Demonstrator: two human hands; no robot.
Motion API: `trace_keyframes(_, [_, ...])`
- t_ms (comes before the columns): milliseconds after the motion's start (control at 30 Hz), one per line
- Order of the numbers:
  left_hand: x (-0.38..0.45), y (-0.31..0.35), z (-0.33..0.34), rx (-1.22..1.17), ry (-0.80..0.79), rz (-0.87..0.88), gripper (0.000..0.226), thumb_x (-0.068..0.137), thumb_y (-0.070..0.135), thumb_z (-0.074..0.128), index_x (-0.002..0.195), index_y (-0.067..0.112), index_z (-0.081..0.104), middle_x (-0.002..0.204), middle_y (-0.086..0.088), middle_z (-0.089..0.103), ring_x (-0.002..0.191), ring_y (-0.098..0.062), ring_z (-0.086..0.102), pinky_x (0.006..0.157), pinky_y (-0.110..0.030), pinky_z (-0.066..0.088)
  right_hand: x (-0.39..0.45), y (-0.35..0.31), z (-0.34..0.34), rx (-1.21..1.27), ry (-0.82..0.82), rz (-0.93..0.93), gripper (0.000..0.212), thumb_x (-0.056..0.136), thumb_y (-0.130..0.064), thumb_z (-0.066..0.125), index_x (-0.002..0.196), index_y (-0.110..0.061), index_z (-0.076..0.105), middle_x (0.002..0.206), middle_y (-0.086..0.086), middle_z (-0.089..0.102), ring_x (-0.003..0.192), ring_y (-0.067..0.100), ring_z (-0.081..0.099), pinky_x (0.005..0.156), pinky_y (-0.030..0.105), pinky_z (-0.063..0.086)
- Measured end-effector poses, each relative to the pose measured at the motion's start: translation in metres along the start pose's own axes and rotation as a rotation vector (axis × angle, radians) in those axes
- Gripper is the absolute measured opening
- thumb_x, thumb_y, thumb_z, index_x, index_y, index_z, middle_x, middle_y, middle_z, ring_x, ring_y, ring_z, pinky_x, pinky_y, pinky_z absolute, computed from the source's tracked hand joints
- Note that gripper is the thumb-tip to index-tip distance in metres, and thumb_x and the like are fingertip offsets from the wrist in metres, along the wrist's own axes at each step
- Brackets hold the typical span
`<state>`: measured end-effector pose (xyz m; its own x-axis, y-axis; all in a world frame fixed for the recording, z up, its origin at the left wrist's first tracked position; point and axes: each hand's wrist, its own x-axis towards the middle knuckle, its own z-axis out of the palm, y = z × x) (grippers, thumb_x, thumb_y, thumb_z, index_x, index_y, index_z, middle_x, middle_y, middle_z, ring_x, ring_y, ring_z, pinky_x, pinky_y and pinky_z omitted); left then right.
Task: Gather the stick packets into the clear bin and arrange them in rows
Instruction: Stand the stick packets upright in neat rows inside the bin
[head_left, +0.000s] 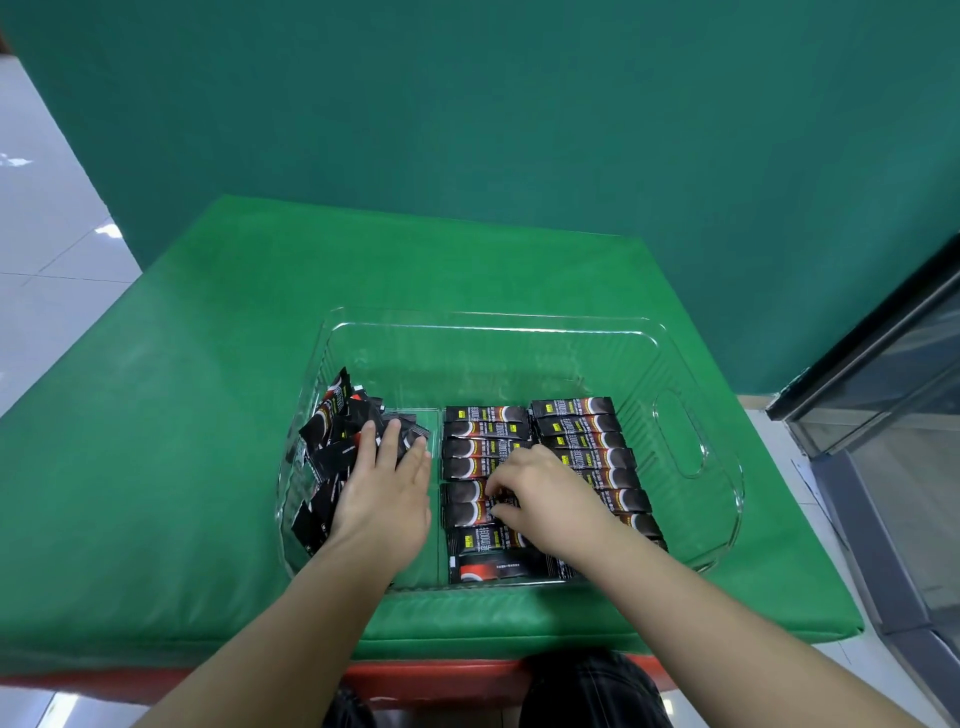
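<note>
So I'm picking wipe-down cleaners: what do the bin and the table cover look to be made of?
The bin looks like clear hard plastic: see-through ribbed walls, glossy glints, moulded handle cutout. The table cover seems a padded mat, perhaps vinyl: soft rounded edge, faint sheen.

Just one view here, a wide-angle cam on the person's head, looking forward and steeply down. It sits close over the work: both forearms run in from the bottom edge, and the clear bin (691, 395) lands dead center. The green table cover (182, 441) fills the middle band, with the green backdrop (519, 130) behind it up top. Edges bow a bit from the lens. Tiled floor (47, 249) peeks in at far left, and a dark glass-fronted frame (878, 384) at right.
</note>
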<state>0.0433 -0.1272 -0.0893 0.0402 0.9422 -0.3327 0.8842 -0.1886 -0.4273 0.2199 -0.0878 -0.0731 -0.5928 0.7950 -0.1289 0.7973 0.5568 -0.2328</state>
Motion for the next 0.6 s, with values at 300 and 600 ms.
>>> trace_keyframes(300, [0.002, 0.001, 0.004, -0.031, 0.018, -0.008, 0.067, 0.101, 0.051, 0.005, 0.154, 0.011, -0.001, 0.162, -0.010, -0.007, 0.145, -0.041, -0.016, 0.112, -0.062, -0.014, 0.001, 0.001, 0.005, 0.009, 0.006, -0.014, 0.024, 0.091, -0.030, 0.060, 0.112, -0.018, 0.064, 0.111, 0.000, 0.060, 0.107, 0.018, 0.047, 0.092, 0.029, 0.042])
trace_keyframes(600, [0.000, 0.000, 0.001, -0.038, 0.020, -0.006, 0.063, 0.102, 0.047, 0.005, 0.154, 0.010, -0.002, 0.161, -0.010, -0.008, 0.145, -0.041, -0.018, 0.111, -0.061, -0.016, 0.048, -0.013, -0.010, 0.206, 0.046, 0.048, 0.029, 0.090, -0.023, 0.061, 0.118, -0.015, 0.063, 0.119, 0.004, 0.064, 0.110, 0.021, 0.057, 0.095, 0.032, 0.046])
